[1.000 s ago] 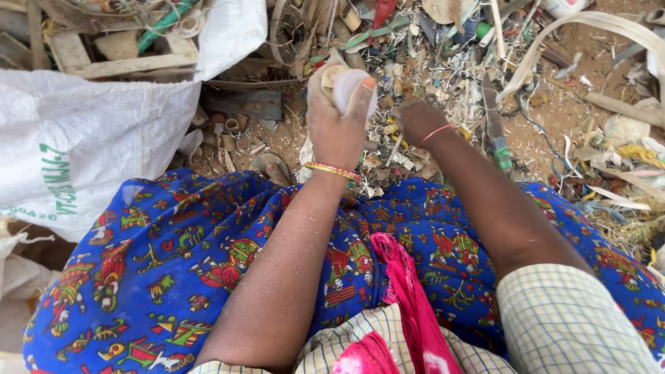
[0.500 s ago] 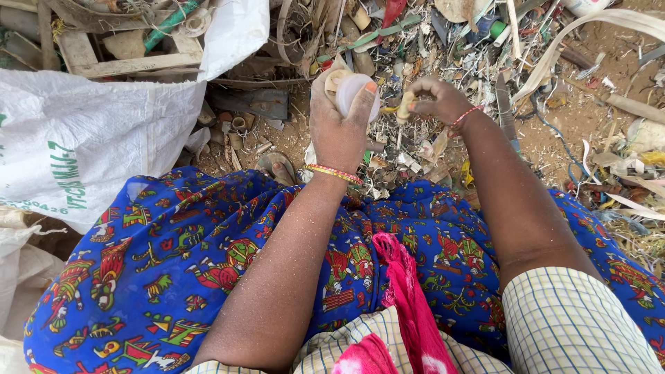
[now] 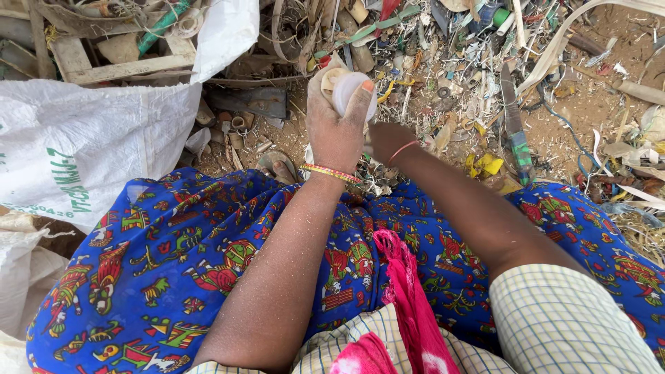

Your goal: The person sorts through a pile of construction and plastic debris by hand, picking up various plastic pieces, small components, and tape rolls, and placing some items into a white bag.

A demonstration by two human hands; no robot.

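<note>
My left hand [image 3: 336, 131] is raised over my lap and shut on a white round plastic piece [image 3: 352, 91], with a tan round scrap [image 3: 331, 77] pressed beside it. A striped bangle circles that wrist. My right hand [image 3: 388, 138] sits just right of the left hand, low over the littered ground. Its fingers are curled and tucked behind the left hand, so I cannot see whether it holds anything. A thin red band is on its wrist. Blue patterned cloth [image 3: 173, 263] covers my lap.
A white woven sack [image 3: 90, 145] lies at the left, with wooden planks [image 3: 118, 66] behind it. Mixed plastic scraps and strips [image 3: 471, 62] cover the dirt ahead. A yellow scrap [image 3: 485, 165] and a dark flat strip [image 3: 516, 135] lie to the right. My toes [image 3: 282, 170] show ahead.
My right hand has drawn back from the scrap pile toward me and to the left, ending close to the left hand. The left hand keeps holding the white piece.
</note>
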